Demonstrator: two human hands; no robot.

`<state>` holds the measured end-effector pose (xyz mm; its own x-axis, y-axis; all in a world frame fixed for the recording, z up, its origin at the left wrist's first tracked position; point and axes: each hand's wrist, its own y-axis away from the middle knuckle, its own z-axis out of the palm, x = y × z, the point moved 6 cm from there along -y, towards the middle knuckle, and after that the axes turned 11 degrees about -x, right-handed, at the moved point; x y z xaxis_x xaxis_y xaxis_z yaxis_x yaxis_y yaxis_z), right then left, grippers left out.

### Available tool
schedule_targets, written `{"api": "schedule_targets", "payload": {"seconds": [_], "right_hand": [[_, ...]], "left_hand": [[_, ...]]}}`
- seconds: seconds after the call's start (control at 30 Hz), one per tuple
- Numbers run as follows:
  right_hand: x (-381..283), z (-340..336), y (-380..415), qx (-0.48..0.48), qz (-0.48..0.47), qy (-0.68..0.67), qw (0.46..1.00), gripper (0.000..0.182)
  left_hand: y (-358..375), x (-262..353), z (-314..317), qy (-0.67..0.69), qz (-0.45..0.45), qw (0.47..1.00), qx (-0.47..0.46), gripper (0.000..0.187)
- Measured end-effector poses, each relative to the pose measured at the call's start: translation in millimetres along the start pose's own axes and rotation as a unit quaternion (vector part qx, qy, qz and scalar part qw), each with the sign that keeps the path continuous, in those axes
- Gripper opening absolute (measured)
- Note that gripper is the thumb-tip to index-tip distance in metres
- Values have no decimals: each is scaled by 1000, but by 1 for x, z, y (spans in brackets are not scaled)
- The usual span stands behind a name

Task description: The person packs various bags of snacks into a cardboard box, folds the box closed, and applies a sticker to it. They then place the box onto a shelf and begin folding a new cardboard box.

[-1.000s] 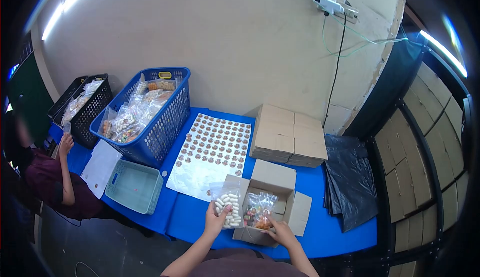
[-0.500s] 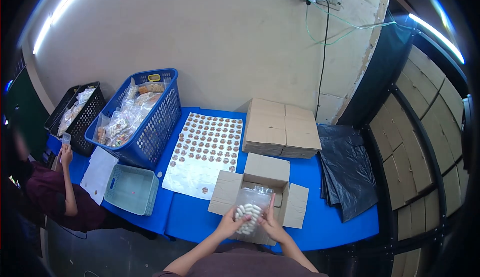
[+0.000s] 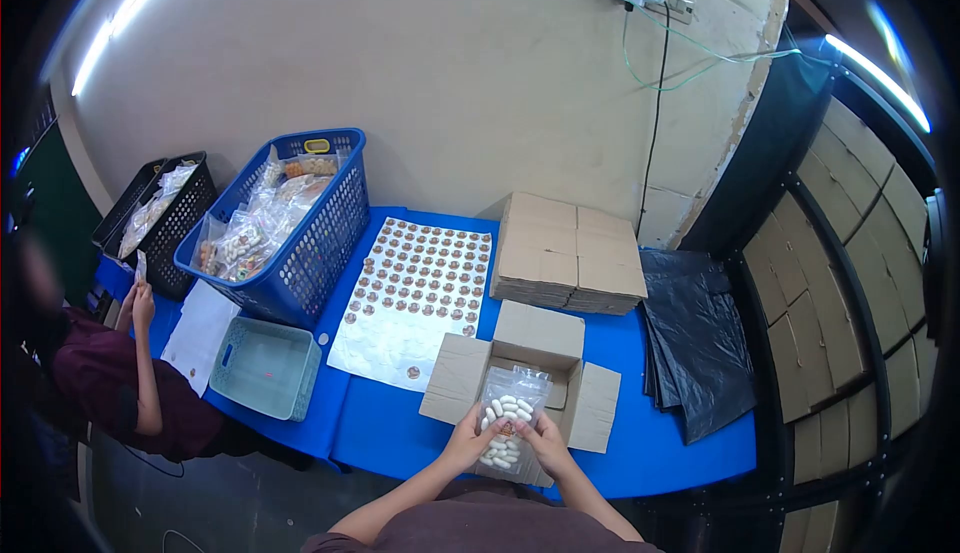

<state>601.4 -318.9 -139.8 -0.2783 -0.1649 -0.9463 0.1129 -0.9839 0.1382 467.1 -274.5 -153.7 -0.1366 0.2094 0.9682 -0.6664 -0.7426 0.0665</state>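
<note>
The bag (image 3: pixel 513 406) of white pieces was held over the open box (image 3: pixel 540 331), by the counter's near edge; whether it touched the box could not be told. Its long axis ran from that edge toward the far one. The left hand (image 3: pixel 468 441) and right hand (image 3: pixel 545 443) were equally near, one on each side, both grips pinching its lower half, thumbs on top. The counter (image 3: pixel 680 468) carried a sticker sheet (image 3: pixel 385 353) toward its far edge, left of the box.

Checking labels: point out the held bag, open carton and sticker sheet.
Held bag (image 3: pixel 513 409), head view, middle.
Open carton (image 3: pixel 539 330), head view, back flap.
Sticker sheet (image 3: pixel 385 349), head view, bare lower part.
</note>
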Motion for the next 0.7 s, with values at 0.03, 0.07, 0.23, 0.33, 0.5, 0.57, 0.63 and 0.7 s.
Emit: {"api": "schedule_targets", "payload": {"seconds": [0.03, 0.07, 0.23, 0.33, 0.5, 0.57, 0.63, 0.7], "right_hand": [[-5, 3, 0, -4, 1, 2, 1000, 46], [-11, 9, 0, -30, 3, 26, 999, 45], [4, 5, -6, -13, -11, 21, 1000, 41], [21, -9, -7, 54, -17, -81, 995, 25], [20, -31, -13, 139, -59, -168, 974, 20], [27, -30, -13, 164, -45, -137, 976, 20], [29, -20, -14, 152, -30, -86, 984, 21], [24, -10, -18, 141, -18, -36, 989, 23]], "left_hand": [[2, 5, -1, 3, 1, 1000, 5, 38], [5, 7, -2, 5, 1, 1000, 9, 38], [9, 22, 2, 0, 23, 1000, 4, 45], [9, 25, 6, -56, 21, 998, -37, 52], [6, 18, 15, -190, 59, 975, -103, 62], [3, 2, 10, -171, 55, 979, -97, 61], [9, 18, -1, -80, -64, 994, -21, 59], [9, 16, -17, -15, 25, 999, 28, 47]]}}
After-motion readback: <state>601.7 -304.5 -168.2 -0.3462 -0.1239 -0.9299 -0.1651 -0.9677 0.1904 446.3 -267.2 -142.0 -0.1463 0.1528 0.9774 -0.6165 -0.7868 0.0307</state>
